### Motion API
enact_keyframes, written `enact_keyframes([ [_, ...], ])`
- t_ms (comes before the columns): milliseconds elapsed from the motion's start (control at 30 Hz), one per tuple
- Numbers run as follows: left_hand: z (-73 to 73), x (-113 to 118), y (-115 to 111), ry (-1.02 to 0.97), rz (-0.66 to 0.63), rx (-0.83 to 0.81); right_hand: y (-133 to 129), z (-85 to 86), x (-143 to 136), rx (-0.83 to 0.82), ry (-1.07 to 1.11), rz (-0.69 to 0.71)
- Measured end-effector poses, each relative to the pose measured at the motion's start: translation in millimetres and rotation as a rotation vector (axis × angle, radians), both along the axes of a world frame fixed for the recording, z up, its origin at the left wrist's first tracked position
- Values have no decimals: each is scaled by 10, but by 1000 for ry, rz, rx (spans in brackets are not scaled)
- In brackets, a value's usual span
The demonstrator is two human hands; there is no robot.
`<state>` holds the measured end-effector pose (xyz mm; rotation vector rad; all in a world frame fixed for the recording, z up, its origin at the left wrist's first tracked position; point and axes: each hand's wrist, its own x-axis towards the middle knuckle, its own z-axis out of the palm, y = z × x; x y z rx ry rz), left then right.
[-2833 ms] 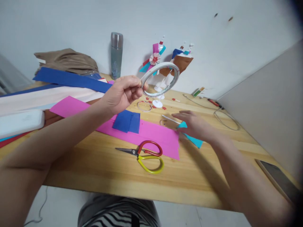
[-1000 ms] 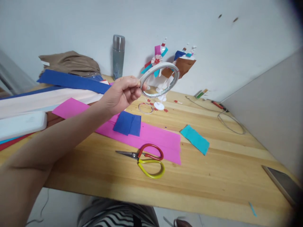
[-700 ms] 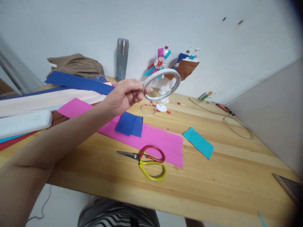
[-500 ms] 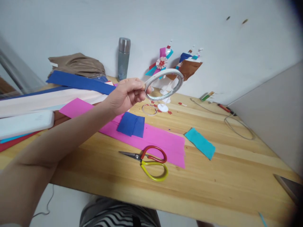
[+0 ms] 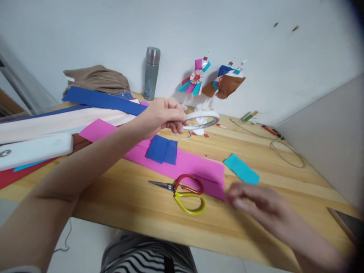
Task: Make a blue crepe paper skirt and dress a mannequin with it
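Note:
Pinched in my left hand (image 5: 167,115) is the near side of a white tape roll (image 5: 212,114), held above the table and seen almost edge-on. My right hand (image 5: 257,201) is smeared by motion, low over the table beside the right end of a pink paper strip (image 5: 199,170). Whether its fingers hold anything cannot be made out. Scissors (image 5: 182,191) with one red and one yellow handle lie partly on that strip, blades pointing left. Two overlapping blue paper pieces (image 5: 162,150) rest on the pink strip. A turquoise paper piece (image 5: 241,169) lies right of it.
Blue paper strips (image 5: 99,99), a white case-like object (image 5: 36,149) and brown cloth (image 5: 98,79) crowd the left. A thermos (image 5: 152,74) stands by the wall, left of paper-decorated figures (image 5: 196,77). A thin cable (image 5: 273,148) curls at right; a dark flat object (image 5: 345,223) sits at the right edge.
My right hand has come into view from the lower right. My left hand has moved slightly right and lowered the tape roll, which is tilted flatter.

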<state>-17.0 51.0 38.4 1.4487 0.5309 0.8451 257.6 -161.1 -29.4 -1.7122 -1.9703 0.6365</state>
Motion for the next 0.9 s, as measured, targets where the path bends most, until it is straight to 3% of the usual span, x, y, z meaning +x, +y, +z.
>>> enact_keyframes([
  [133,34,-27,-19,292,-64,78,863,358,-259,285,180,-179],
  [233,16,-55,41,369,-81,91,1192,472,-307,257,155,-174],
  [367,-54,-109,197,297,39,102,1333,363,-347,-5,39,61],
  [433,-67,-143,262,240,117,102,1403,293,-350,-94,-21,108],
  [600,31,-231,296,175,243,140,1762,150,-256,-90,-180,-96],
  [700,126,-280,253,171,253,187,1925,61,-183,-94,-167,-113],
  [900,259,-334,201,249,279,186,1918,91,170,-82,-98,-231],
])
